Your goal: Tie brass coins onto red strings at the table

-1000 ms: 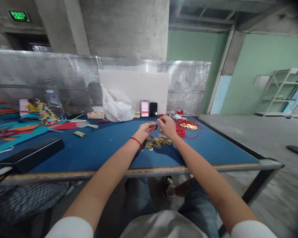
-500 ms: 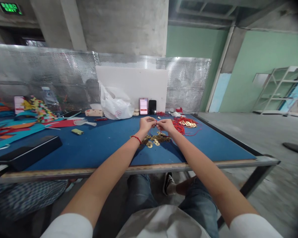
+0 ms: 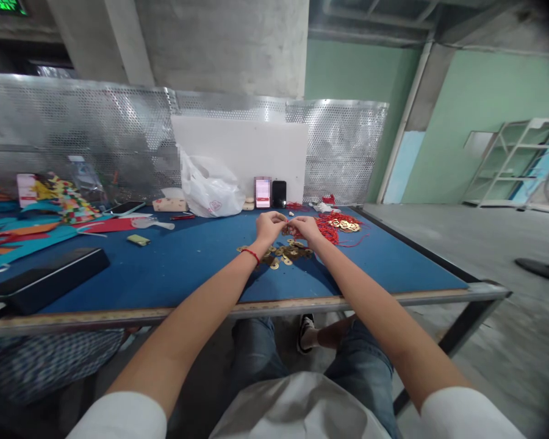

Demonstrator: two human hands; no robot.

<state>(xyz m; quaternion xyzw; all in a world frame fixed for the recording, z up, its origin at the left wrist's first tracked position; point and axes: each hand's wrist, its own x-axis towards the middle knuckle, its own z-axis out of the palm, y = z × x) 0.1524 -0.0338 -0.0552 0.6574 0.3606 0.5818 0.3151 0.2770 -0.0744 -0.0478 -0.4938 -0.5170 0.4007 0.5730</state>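
Observation:
My left hand [image 3: 271, 228] and my right hand [image 3: 305, 228] meet fingertip to fingertip above the blue table. Both are closed in a pinch on a thin red cord [image 3: 288, 222], of which only a small bit shows between the fingers. A red string bracelet circles my left wrist. Under the hands lie several loose brass-coloured coins with holes [image 3: 287, 255], partly hidden by my wrists. To the right of my right hand is a heap of red cords [image 3: 329, 231], with golden coins [image 3: 344, 225] on it.
At the back stand a white plastic bag [image 3: 214, 189], a tissue pack [image 3: 170, 203] and two phones [image 3: 279, 194]. Toward the left are a black bar-shaped box [image 3: 50, 277], a small yellow-green packet [image 3: 138, 240], coloured strips and scissors [image 3: 0, 239]. The table's metal edge [image 3: 485, 290] runs at right.
The fingertips have shifted slightly against each other and less red shows between them. Both hands stay together over the coins. The whole view has moved a little.

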